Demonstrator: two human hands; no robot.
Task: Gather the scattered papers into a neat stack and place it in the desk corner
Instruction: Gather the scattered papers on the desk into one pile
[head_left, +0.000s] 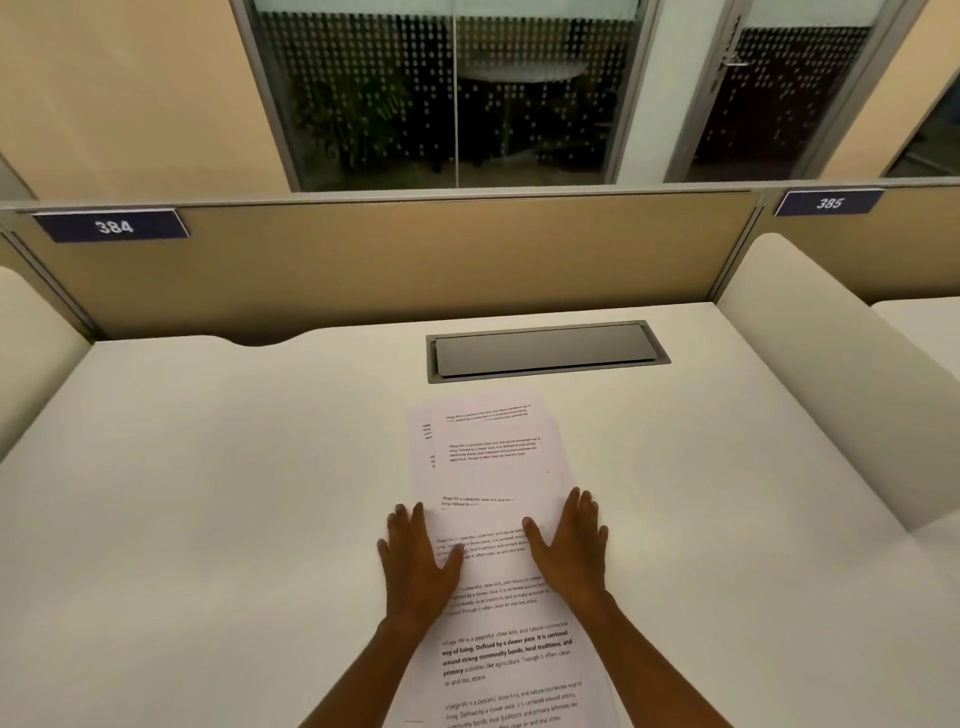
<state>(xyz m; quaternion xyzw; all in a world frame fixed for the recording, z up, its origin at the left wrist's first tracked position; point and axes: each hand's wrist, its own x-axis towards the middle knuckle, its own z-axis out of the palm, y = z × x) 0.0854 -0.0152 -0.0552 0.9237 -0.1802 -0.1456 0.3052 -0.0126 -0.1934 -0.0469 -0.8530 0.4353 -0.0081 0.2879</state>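
Note:
Several white printed papers (493, 467) lie overlapped in a long loose column down the middle of the white desk (208, 493), from just below the cable hatch to the near edge of the view. My left hand (418, 564) rests flat, fingers spread, on the left edge of the column. On the right edge, my right hand (571, 545) lies flat as well. Both palms press down on the sheets and neither grips one. The far sheets are offset slightly to the left and right of each other.
A grey cable hatch (545, 352) is set into the desk beyond the papers. A tan partition (389, 260) with labels 384 and 385 closes the back. Cream side dividers (831, 374) stand at left and right; a cutout notch (260, 339) sits at the back left.

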